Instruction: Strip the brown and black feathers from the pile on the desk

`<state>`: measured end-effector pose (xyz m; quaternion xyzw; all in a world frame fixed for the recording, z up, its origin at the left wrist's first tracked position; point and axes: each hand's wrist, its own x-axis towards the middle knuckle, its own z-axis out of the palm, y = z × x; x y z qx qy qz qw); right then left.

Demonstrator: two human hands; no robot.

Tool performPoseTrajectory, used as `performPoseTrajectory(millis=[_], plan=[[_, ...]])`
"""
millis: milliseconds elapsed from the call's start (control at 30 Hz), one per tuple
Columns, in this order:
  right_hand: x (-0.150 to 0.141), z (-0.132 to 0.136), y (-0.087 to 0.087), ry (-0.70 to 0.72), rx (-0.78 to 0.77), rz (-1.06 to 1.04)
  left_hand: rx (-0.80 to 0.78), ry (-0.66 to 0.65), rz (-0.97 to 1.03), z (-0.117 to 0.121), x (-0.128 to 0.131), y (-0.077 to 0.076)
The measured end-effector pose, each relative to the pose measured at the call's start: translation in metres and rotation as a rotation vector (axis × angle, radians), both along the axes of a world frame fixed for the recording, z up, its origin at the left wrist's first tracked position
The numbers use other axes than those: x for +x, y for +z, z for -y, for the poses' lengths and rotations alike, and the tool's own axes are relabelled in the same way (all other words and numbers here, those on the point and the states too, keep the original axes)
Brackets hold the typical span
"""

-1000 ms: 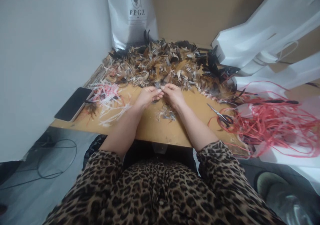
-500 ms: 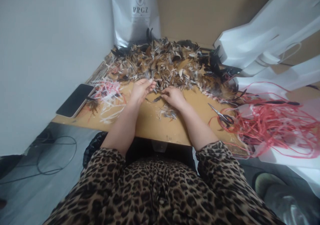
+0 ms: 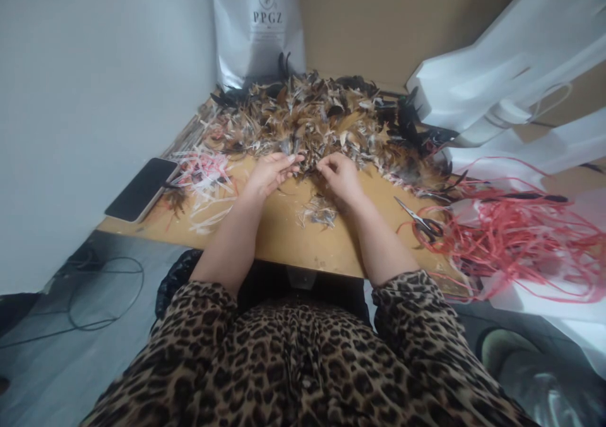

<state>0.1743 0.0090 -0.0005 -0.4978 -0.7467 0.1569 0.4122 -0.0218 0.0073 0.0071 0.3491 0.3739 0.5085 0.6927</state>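
Observation:
A heap of brown, black and white feathers (image 3: 326, 114) covers the back of the tan table. At its front edge my left hand (image 3: 273, 173) pinches thumb against fingers, with greyish feathers showing just above the fingertips. Close by on the right, my right hand (image 3: 339, 175) is also closed in a pinch, its fingertips at dark feathers; whatever lies between them is too small to make out. Small wisps of grey-white feather fluff (image 3: 318, 213) lie on the table below and between my hands.
Black-handled scissors (image 3: 421, 218) lie at right, beside a tangle of red plastic strips (image 3: 525, 237). At left are a phone (image 3: 142, 190) and a pile of white and pink strips (image 3: 203, 173). A silvery bag (image 3: 260, 42) stands behind the feathers.
My right hand has moved up and slightly right, away from the tabletop. My left hand has shifted a little to the right. A dark feather near the right fingertips no longer shows on the table.

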Motion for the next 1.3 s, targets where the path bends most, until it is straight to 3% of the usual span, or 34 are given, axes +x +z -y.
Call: performPoseTrajectory(millis=[167, 367, 600, 767, 900, 1033, 1300], plan=[[0.003, 0.000, 0.006, -0.014, 0.079, -0.150, -0.076, -0.120, 0.026, 0.001, 0.000, -0.002], [0.000, 0.006, 0.012, -0.061, 0.109, -0.173, -0.224, -0.306, 0.134, 0.001, 0.002, -0.005], [-0.004, 0.009, 0.012, -0.077, 0.065, -0.204, -0.239, -0.247, 0.165, 0.004, 0.006, -0.004], [-0.012, 0.007, 0.008, -0.087, -0.059, -0.493, -0.151, -0.148, 0.172, 0.005, 0.009, -0.001], [-0.019, 0.006, 0.006, -0.110, -0.367, -0.793, -0.002, -0.079, 0.082, 0.006, 0.011, 0.000], [-0.025, 0.009, 0.006, 0.064, -0.638, -0.878, 0.062, -0.040, -0.011, 0.005, 0.014, -0.003], [-0.030, 0.012, 0.004, 0.118, -0.577, -0.970, 0.031, -0.083, 0.053, 0.003, 0.021, -0.011]])
